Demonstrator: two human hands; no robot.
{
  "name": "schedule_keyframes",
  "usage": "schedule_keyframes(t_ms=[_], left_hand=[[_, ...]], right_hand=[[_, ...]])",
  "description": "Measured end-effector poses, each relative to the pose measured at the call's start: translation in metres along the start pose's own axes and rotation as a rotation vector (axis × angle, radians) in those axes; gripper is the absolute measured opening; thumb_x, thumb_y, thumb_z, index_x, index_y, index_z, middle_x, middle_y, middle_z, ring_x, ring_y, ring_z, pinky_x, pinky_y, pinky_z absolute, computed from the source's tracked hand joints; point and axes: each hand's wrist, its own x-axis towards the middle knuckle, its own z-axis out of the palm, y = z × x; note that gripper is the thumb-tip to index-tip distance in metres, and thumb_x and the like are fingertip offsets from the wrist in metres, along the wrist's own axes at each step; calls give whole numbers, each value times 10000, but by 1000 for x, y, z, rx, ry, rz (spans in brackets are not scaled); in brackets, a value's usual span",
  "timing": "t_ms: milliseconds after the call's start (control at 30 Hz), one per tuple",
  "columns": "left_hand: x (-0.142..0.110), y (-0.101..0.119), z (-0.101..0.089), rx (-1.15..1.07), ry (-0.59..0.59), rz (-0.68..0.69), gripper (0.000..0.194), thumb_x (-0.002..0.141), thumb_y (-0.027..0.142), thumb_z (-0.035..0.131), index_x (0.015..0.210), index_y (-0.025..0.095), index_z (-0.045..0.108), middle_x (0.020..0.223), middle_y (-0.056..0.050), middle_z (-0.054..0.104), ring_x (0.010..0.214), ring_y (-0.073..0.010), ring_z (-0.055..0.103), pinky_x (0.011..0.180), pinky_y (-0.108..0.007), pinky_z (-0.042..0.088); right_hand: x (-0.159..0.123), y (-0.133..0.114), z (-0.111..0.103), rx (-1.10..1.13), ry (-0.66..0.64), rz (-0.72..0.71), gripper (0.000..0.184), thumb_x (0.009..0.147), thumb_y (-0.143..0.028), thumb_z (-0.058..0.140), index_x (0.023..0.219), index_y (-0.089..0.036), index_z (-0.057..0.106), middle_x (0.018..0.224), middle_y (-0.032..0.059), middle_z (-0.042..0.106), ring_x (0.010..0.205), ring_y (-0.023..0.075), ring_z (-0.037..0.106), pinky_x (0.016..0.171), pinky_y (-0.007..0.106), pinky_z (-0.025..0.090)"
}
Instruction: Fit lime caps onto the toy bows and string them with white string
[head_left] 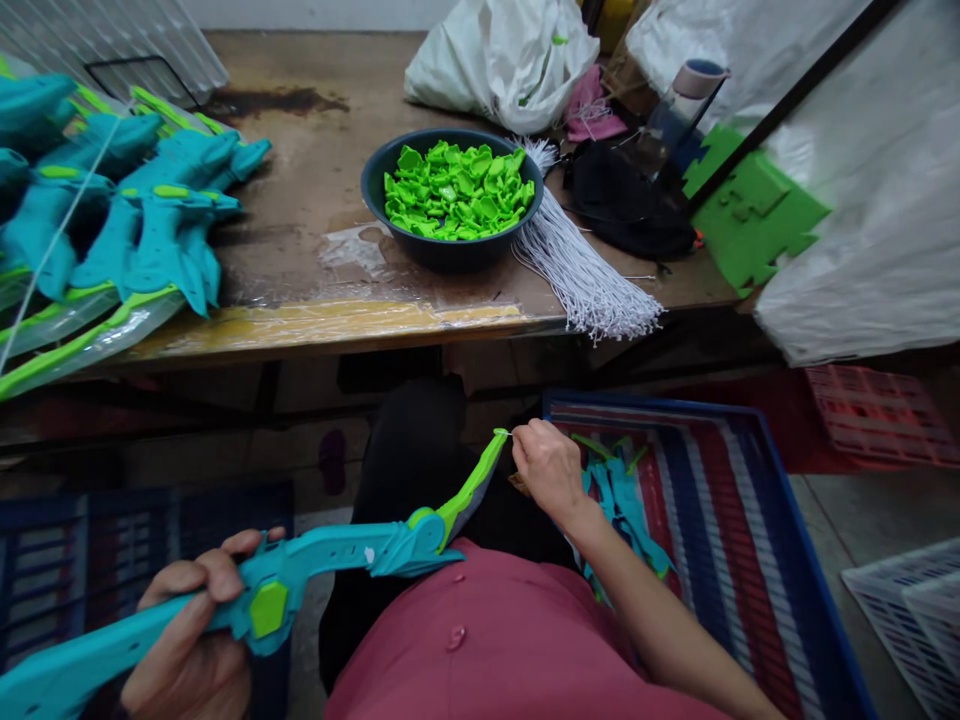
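My left hand (199, 620) is wrapped round the teal plastic body of a toy bow (337, 548), which lies across my lap and runs out of view at the lower left. A green hexagonal piece (268, 609) sits on that body. From its right end a lime-green limb (469, 490) slants up to a looped tip. Just beside this tip, my right hand (551, 468) is closed in a pinch on a thin white string (509, 433) that meets the tip. Most of the string is hidden by my fingers.
On the workbench (292, 220) stand a dark bowl (450, 255) of green plastic pieces, a bundle of white cords (585, 265) and a pile of teal-and-green toy bows (150, 200). A blue-rimmed crate (780, 450) with striped lining holds more teal parts (626, 505) at my right.
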Motion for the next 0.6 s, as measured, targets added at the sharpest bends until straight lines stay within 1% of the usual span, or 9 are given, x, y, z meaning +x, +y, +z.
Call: schedule_keyframes(t_ms=[267,400,467,500,567,600], left_hand=[[-1,-1,-1,-1,10,-9,167,616,216,763,755,278,695,644,26,511,947,-233,625,1002,-481,531],[-3,0,4,-10,32,-14,164,599,210,755,737,277,698,633,23,498,921,-232,616,1001,-488,525],[-3,-1,5,-22,27,-23,163,593,209,760,731,270,698,627,22,493,911,-229,613,999,-479,528],[-3,-2,4,-28,21,-28,165,596,211,763,736,267,699,627,22,492,915,-229,614,1000,-479,529],[-2,-5,3,-38,10,-39,173,608,215,769,760,265,701,630,21,496,935,-235,619,1007,-487,527],[-1,-7,2,-40,5,-44,178,615,217,772,772,264,702,632,20,501,947,-239,623,1014,-491,524]], right_hand=[[5,-4,-6,-64,-47,-35,247,953,-84,518,758,-197,617,796,77,639,803,217,559,701,337,373],[9,-7,-7,-66,-77,-51,262,994,-123,496,784,-200,631,813,80,635,833,222,562,717,335,398],[12,-9,-6,-67,-88,-53,222,1020,-189,504,859,-193,658,867,90,643,876,233,569,734,336,417],[14,-10,-5,-58,-109,-35,182,1024,-227,519,930,-187,670,924,102,650,914,244,573,742,337,427],[17,-12,-3,-17,-188,25,164,1017,-282,555,1063,-177,673,1055,128,654,996,264,577,755,335,442],[17,-12,-1,10,-237,56,176,1012,-292,565,1091,-177,672,1094,133,653,1021,267,582,759,330,445]])
